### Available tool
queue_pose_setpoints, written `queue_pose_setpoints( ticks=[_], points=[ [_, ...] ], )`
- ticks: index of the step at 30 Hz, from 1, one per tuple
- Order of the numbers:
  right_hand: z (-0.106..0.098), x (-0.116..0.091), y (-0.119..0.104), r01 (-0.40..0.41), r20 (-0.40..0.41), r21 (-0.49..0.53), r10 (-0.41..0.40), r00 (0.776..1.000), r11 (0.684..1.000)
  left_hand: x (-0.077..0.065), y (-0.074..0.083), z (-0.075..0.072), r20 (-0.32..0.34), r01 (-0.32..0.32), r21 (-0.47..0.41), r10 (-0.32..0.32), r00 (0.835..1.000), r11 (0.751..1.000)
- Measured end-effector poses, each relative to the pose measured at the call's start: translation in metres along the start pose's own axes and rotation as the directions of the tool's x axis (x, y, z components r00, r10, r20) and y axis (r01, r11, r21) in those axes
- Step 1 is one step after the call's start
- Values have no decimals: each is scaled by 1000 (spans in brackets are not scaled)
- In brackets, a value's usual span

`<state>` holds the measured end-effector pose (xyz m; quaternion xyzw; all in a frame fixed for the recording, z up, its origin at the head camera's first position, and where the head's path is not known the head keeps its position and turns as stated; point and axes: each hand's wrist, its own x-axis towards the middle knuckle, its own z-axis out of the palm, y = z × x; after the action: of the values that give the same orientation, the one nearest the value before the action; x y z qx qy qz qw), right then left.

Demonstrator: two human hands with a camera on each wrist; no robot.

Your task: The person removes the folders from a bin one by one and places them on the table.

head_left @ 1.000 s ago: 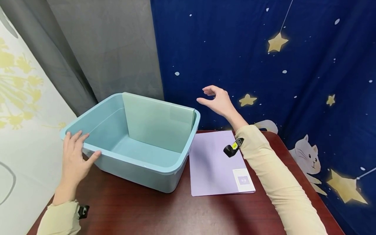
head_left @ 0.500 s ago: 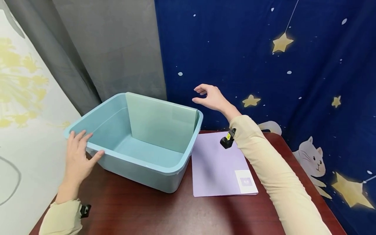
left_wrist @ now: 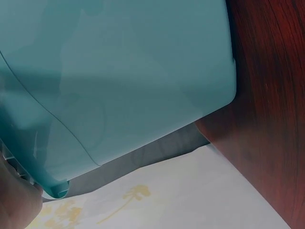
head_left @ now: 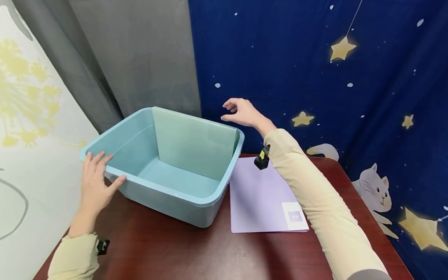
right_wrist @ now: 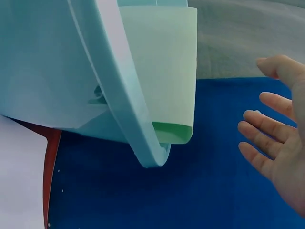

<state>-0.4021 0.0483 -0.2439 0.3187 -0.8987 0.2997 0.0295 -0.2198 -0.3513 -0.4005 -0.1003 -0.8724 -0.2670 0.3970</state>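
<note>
A pale green folder [head_left: 194, 146] stands on edge inside a light blue plastic tub [head_left: 171, 191], along its far wall. Over the tub's near left corner lies my left hand [head_left: 96, 186], its fingers across the rim and its thumb spread apart. That hand [left_wrist: 16, 198] is mostly cut off in the left wrist view. Beyond the tub's right back corner my right hand [head_left: 241, 112] hovers in the air, fingers loosely bent and holding nothing. The right wrist view shows the right hand [right_wrist: 281, 129] apart from the green folder [right_wrist: 164, 67], whose spine end shows above the rim.
A lilac folder [head_left: 257, 194] with a white label lies flat on the dark red wooden table [head_left: 182, 249], right of the tub. Behind hang a grey curtain [head_left: 140, 54] and a blue starry curtain [head_left: 273, 58]. A white patterned cloth [head_left: 38, 186] hangs at the left.
My right hand has moved left, toward the green folder's upper right corner, still holding nothing. The left hand stays on the tub's rim. The view has shifted slightly.
</note>
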Motion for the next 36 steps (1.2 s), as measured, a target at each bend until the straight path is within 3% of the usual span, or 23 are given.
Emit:
queue_pose_setpoints(
  ticks=[18, 26, 36],
  points=[
    [24, 26, -7, -17, 90, 24, 15, 996, 1000, 1, 1, -1, 9, -5, 7, 5, 1000, 1000],
    [36, 24, 0, -37, 165, -13, 38, 986, 999, 1, 3, -1, 18, -3, 3, 3, 1000, 1000],
    [48, 21, 13, -30, 173, -35, 36, 984, 999, -1, 0, -1, 9, -6, -5, 6, 1000, 1000]
  ],
)
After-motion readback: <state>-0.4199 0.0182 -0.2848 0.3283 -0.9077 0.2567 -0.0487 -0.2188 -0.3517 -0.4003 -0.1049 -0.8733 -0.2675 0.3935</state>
